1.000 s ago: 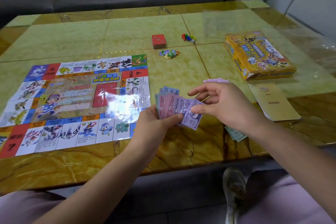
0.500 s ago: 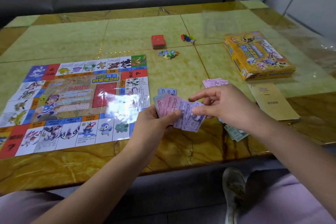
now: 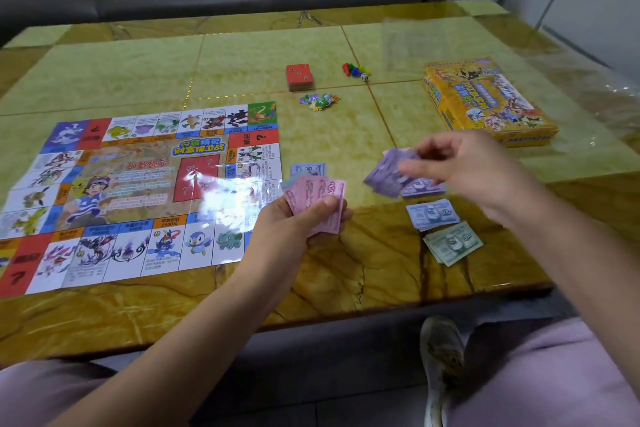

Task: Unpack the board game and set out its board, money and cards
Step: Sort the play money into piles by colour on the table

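Near, centre of frame: left hand (image 3: 304,222) low over the marbled yellow table (image 3: 346,270), thumb and curled fingers clamping a fan of pink paper banknotes (image 3: 318,194). They are fanned, I judge, so each value reads at a glance.

Lower right: pile of green paper banknotes (image 3: 452,243). Just beyond it is a pile of blue paper banknotes (image 3: 433,215), close by but not overlapping. One colour per pile suggests sorting by denomination.

Right hand (image 3: 474,173) is motion-blurred, fingers pinching a few purple paper banknotes (image 3: 391,173) just above a purple pile beyond the blue. Probably headed there.

Left: glossy printed game board (image 3: 138,191), unfolded flat. That step looks done.

Upper centre: red card deck (image 3: 299,77), squared, with coloured plastic pawns and a white die (image 3: 356,71) near it.

Upper right: yellow cardboard game box (image 3: 485,104), out of the working area.

Money part-sorted; pink not yet laid down.
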